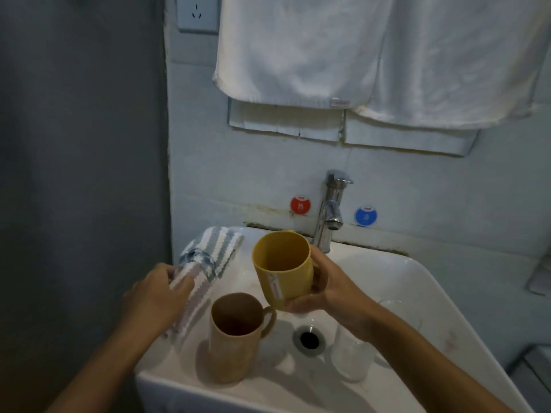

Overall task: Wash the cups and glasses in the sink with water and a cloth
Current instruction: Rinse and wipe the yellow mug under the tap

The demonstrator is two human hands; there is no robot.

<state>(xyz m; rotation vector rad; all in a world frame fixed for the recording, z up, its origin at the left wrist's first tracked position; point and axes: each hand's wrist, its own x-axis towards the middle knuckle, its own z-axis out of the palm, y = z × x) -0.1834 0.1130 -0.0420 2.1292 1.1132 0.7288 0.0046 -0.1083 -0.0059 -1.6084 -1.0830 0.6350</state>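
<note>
Right hand (pixel 323 289) grips the yellow plastic cup (pixel 283 271), fingers and thumb curled round its lower wall and base. The cup is held above the white basin (pixel 417 281), at about 11 o'clock from the drain (pixel 309 339), mouth tipped toward the wearer; likely so the inside can be checked or reached with the cloth.

Left hand (pixel 158 293) pinches the striped dishcloth (pixel 208 263), which drapes over the basin's rim at 10 o'clock. The cloth's far end lies on the ledge, so it looks part-lifted, ready to be brought across to the cup.

The tan mug (pixel 235 338) stands upright inside the basin at 9 o'clock of the drain, handle toward the drain, waiting its turn. A clear glass (pixel 351 357) stands at 3 o'clock of the drain; a second clear shape behind it is too faint to call.

The chrome tap (pixel 331 210) sits at 12 o'clock. No water stream visible. White towels (pixel 357 55) hang above.
</note>
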